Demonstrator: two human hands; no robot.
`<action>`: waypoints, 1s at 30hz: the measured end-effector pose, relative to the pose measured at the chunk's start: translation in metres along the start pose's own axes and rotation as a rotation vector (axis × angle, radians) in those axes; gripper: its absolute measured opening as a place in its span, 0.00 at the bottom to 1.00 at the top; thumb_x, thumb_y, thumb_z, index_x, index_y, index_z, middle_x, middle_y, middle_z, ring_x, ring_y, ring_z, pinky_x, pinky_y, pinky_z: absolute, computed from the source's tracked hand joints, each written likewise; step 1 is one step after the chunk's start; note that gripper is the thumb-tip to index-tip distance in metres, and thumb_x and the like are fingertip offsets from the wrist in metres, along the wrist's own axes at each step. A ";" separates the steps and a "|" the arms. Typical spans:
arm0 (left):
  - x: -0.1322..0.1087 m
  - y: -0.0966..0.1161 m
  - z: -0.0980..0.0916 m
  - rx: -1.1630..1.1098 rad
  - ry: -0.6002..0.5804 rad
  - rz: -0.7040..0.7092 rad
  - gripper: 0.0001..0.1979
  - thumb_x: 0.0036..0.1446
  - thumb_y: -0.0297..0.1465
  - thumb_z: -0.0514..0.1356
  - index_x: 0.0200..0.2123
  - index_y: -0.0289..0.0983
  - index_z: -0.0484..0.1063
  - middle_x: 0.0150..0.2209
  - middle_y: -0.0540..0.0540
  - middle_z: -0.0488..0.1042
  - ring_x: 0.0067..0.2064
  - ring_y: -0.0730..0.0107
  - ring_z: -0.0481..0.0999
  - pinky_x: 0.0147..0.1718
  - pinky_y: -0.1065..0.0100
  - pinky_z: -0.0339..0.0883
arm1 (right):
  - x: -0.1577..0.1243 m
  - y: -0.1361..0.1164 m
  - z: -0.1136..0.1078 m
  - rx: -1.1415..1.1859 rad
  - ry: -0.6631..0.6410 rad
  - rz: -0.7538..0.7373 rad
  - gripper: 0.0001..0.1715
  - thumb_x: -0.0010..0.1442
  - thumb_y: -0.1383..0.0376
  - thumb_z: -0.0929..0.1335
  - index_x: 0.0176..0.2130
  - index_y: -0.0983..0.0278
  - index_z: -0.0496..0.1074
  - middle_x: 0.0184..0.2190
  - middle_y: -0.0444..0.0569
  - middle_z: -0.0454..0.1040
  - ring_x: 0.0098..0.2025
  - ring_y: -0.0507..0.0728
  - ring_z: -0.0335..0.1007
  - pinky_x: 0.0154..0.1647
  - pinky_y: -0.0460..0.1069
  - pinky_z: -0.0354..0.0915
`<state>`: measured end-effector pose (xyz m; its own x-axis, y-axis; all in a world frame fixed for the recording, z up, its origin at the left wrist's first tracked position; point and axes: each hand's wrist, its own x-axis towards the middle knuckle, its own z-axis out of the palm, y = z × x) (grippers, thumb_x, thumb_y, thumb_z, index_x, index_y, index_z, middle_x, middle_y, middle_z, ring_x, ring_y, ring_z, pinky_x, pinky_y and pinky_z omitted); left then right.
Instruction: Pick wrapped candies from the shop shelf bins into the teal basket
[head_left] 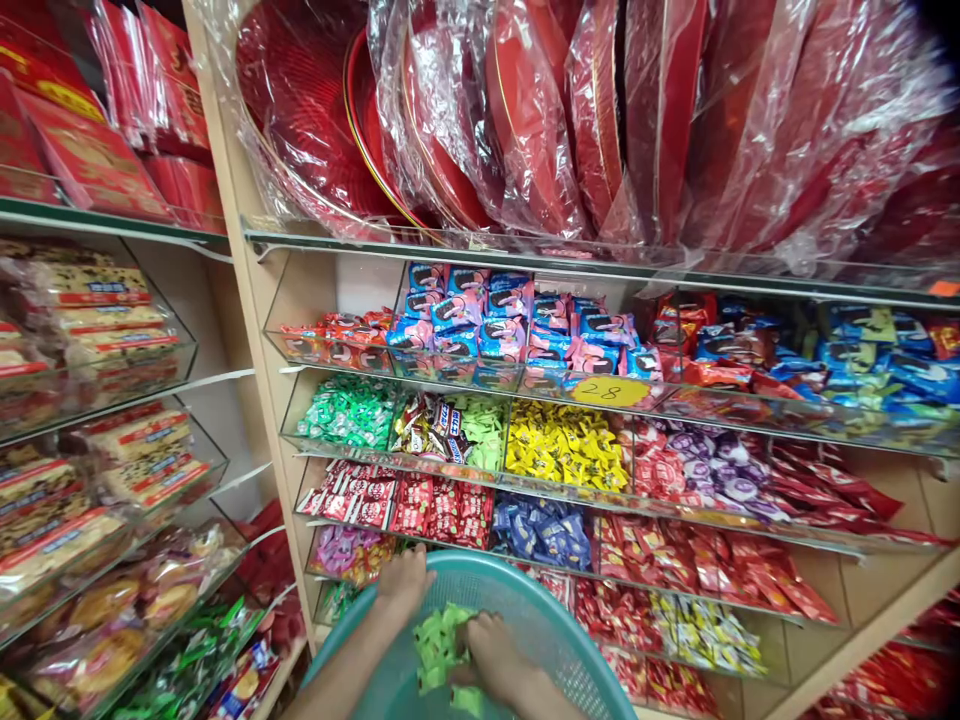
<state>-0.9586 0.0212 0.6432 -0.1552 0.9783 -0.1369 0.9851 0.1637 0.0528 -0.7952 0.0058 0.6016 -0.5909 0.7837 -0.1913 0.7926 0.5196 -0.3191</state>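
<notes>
Snack bars (112,320): 9 o'clock, stacked by kind behind clear lips, probably so they don't slide off.
Teal basket (517,575): 6 o'clock, close under shelves; likely there for short reach.
Left hand (405,578): basket's 11 o'clock rim, fingers curled over it, grasping; presumably steadies it.
Green-wrapped sweets (436,648): inside basket, loose pile, near middle.
Right hand (491,650): 3 o'clock of pile, in among it, fingers bent; can't tell if gripping any.
Yellow-wrapped sweets (566,445): 4 o'clock, own compartment, dividers keep kinds apart.
Yellow tag (611,390): 3 o'clock, reads 28, front-facing, seemingly price.
</notes>
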 end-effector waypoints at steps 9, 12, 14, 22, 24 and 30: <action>0.010 -0.033 -0.008 -0.022 0.030 -0.008 0.18 0.58 0.35 0.47 0.47 0.35 0.66 0.42 0.38 0.74 0.43 0.57 0.73 0.39 0.61 0.65 | 0.013 -0.019 -0.099 0.025 0.467 -0.187 0.14 0.60 0.58 0.60 0.35 0.63 0.71 0.34 0.49 0.72 0.40 0.55 0.65 0.39 0.46 0.56; 0.011 -0.038 -0.012 -0.009 0.053 -0.006 0.18 0.58 0.36 0.46 0.47 0.35 0.66 0.40 0.38 0.74 0.42 0.57 0.74 0.38 0.61 0.65 | 0.020 -0.025 -0.152 -0.098 0.631 -0.165 0.15 0.63 0.63 0.57 0.36 0.63 0.70 0.32 0.48 0.71 0.36 0.54 0.64 0.37 0.47 0.55; 0.011 -0.040 -0.014 -0.005 0.065 -0.004 0.17 0.58 0.36 0.46 0.47 0.35 0.66 0.40 0.38 0.75 0.42 0.57 0.74 0.38 0.62 0.65 | 0.029 -0.026 -0.180 -0.267 0.709 -0.107 0.14 0.62 0.65 0.57 0.34 0.64 0.70 0.31 0.49 0.70 0.36 0.55 0.62 0.36 0.48 0.53; 0.015 -0.044 -0.020 -0.032 0.102 0.035 0.18 0.59 0.37 0.46 0.47 0.36 0.65 0.38 0.38 0.75 0.41 0.59 0.74 0.36 0.64 0.65 | 0.069 -0.013 -0.202 -0.698 0.651 0.048 0.13 0.57 0.72 0.61 0.31 0.67 0.74 0.38 0.58 0.68 0.43 0.60 0.55 0.43 0.56 0.48; 0.015 -0.045 -0.023 -0.036 0.114 0.042 0.17 0.59 0.37 0.46 0.46 0.36 0.65 0.38 0.39 0.75 0.41 0.60 0.74 0.36 0.64 0.65 | 0.071 -0.010 -0.197 -0.710 0.654 0.078 0.13 0.56 0.72 0.61 0.31 0.67 0.74 0.37 0.58 0.69 0.43 0.61 0.55 0.43 0.56 0.49; 0.014 -0.047 -0.026 -0.039 0.129 0.057 0.17 0.59 0.37 0.46 0.46 0.35 0.65 0.38 0.39 0.75 0.41 0.59 0.74 0.36 0.64 0.65 | 0.070 -0.011 -0.195 -0.727 0.670 0.097 0.12 0.58 0.72 0.60 0.33 0.68 0.72 0.35 0.57 0.69 0.42 0.61 0.55 0.41 0.55 0.49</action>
<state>-1.0093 0.0308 0.6643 -0.1097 0.9940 -0.0047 0.9894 0.1096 0.0955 -0.8159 0.1213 0.7726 -0.4891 0.7480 0.4487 0.8650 0.3497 0.3599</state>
